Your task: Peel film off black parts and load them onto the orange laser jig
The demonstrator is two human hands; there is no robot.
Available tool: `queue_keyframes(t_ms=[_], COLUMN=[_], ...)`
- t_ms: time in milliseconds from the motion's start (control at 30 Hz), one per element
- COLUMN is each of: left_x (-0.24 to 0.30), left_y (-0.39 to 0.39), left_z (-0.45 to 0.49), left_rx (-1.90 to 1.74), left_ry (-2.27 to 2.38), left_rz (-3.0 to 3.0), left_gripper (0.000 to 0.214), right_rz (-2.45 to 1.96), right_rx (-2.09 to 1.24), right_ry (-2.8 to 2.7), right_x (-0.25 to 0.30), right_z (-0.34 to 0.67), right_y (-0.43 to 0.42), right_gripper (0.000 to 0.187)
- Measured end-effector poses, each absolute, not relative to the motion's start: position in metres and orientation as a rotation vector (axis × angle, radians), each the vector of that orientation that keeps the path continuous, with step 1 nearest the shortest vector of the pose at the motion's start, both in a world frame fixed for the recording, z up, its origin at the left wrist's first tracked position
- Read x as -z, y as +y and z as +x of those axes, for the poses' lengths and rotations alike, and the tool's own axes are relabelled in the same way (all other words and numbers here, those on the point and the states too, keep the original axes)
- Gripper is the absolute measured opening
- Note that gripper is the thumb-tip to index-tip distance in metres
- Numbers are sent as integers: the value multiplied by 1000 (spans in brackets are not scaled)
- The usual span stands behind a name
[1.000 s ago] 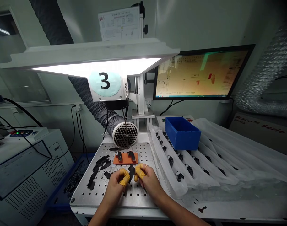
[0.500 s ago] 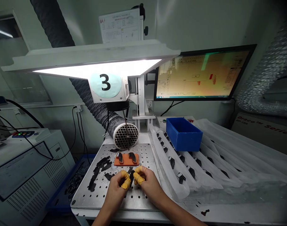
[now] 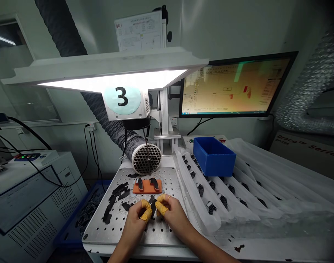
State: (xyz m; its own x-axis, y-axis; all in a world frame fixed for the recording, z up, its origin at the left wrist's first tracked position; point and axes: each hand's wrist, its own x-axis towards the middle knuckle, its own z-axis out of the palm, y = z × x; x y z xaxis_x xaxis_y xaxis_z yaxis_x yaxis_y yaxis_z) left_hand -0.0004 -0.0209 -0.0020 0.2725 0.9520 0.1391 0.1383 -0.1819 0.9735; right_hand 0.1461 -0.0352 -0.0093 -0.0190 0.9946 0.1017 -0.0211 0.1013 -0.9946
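Two bare hands (image 3: 135,223), one blue bin (image 3: 214,157) (one monitor (image 3: 235,86))

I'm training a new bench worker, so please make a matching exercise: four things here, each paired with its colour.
Things:
1. bin
2. pad
3. finger cots
4. loose parts

Colours:
A. yellow
B. orange
C. black
D. blue

Pairs: 1-D, 2-B, 3-A, 4-C.
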Motion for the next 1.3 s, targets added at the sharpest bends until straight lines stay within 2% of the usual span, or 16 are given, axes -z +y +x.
queue_keyframes(t_ms=[1300], left_x=[12], left_y=[-16], left_z=[0], left_rx=[-999], left_ry=[1061], left_rz=[1626], left_gripper=[25], right_rz=[-1165], right_rx=[-1115], right_ry=[-1319], right_x=[10], right_z=[147], right_y=[-34], right_gripper=[13])
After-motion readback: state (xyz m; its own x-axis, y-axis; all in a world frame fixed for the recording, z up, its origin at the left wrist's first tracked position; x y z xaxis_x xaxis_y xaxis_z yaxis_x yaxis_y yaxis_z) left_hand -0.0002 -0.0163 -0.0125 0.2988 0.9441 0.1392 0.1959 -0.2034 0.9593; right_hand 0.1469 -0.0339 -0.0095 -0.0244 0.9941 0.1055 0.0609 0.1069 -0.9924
